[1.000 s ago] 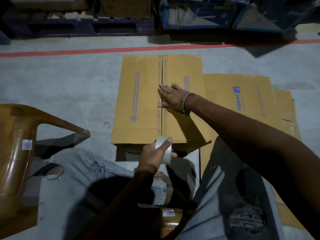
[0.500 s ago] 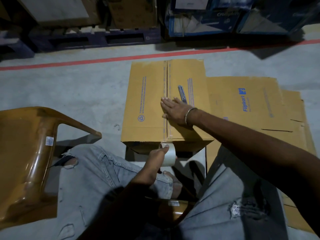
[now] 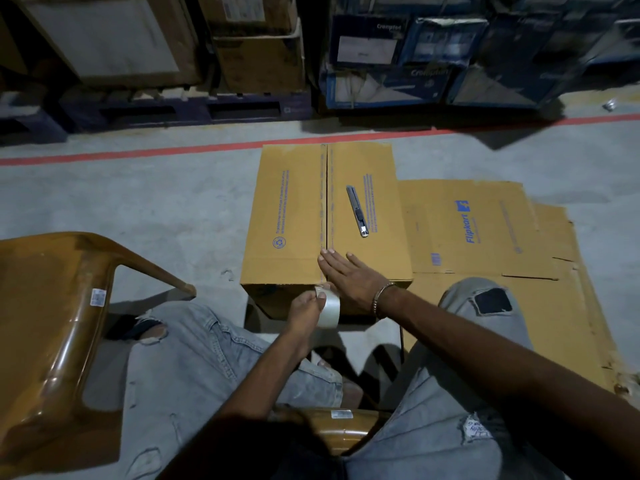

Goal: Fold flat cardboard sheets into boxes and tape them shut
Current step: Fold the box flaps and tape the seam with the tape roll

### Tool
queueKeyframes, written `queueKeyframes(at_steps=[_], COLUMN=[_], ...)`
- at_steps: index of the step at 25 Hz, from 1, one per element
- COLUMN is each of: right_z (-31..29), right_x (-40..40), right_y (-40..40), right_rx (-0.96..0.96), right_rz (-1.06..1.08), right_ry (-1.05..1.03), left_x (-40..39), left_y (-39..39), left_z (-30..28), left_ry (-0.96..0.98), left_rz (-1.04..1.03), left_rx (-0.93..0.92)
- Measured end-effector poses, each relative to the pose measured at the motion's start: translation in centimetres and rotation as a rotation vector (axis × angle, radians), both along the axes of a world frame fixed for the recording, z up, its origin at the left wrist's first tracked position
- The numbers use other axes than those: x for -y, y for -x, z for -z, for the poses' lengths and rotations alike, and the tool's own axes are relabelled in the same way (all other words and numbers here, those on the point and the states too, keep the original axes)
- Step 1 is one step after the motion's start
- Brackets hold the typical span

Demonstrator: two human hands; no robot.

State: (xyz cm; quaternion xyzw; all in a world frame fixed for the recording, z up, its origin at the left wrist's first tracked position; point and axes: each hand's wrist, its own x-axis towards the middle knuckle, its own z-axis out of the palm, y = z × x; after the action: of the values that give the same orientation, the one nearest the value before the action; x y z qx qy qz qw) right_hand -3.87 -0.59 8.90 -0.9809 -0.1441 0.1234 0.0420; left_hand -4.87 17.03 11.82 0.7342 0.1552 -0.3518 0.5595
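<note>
A folded brown cardboard box [image 3: 291, 216] stands on the floor in front of my knees, its top flaps closed with clear tape along the centre seam. My right hand [image 3: 349, 275] lies flat with straight fingers on the near end of the seam. My left hand [image 3: 306, 306] grips a roll of clear tape [image 3: 329, 308] at the box's near top edge. A grey utility knife [image 3: 357, 211] lies on the right flap.
Flat Flipkart cardboard sheets [image 3: 485, 237] lie on the floor to the right of the box. A brown plastic chair [image 3: 52, 306] stands at my left. Beyond a red floor line [image 3: 138, 154], pallets and stacked cartons [image 3: 398, 57] line the back.
My right hand slid along the seam toward me, uncovering the utility knife. My left hand with the tape roll dropped just over the box's near edge.
</note>
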Motion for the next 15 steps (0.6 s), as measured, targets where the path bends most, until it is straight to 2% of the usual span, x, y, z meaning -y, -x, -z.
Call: queueKeyframes(at_steps=[7,12,15], right_z=[0.4,0.3,-0.7], right_x=[-0.7,-0.9,-0.6], right_y=[0.0,-0.4,-0.6], right_rx=[0.013,-0.022,-0.003], right_rz=[0.018,0.016,0.024], right_ry=[-0.002,0.047,-0.083], left_x=[-0.5,-0.8,-0.7], left_y=[-0.5,-0.7,-0.9], left_z=[0.3,1.0,1.0], left_ry=[-0.047,-0.115,-0.108], left_rz=[-0.016,-0.053,-0.086], left_rx=[0.017,-0.063,-0.072])
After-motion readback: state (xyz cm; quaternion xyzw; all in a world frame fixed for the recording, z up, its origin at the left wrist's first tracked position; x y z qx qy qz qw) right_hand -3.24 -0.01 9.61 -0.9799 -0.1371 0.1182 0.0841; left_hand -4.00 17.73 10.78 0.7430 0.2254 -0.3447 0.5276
